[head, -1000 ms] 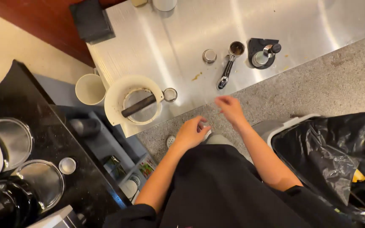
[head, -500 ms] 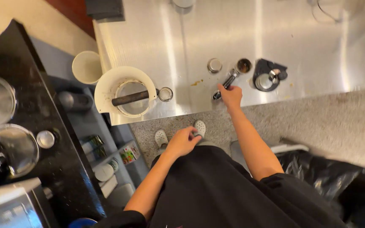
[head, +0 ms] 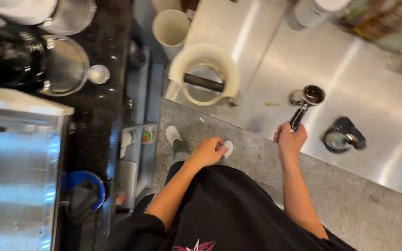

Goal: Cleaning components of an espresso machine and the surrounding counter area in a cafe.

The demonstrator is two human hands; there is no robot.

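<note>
1. The right hand (head: 290,139), right of the frame's centre, is seen clenched around the black handle of a portafilter (head: 305,104); the fingers are wrapped fully round the grip.
2. The portafilter is angled up and to the right from that fist, and its round metal basket lies over the steel counter (head: 266,60), just beside a small metal cup (head: 296,96).
3. The left hand (head: 208,151), at the centre of the frame, is held loosely curled in front of the black garment; nothing is gripped in it, and pale shoes (head: 173,135) are seen on the grey floor beneath it.
4. To the right of the portafilter, a black mat with a round metal tamper (head: 343,138) is set on the counter, well apart from the right hand.
5. Left of the portafilter, at the counter's edge, a cream knock box (head: 204,74) crossed by a dark bar is placed, with a pale cup (head: 171,29) above it.
6. At the upper left, glass and metal vessels (head: 66,65) are stood on a black worktop (head: 105,116), and a steel appliance (head: 17,172) occupies the lower left.
</note>
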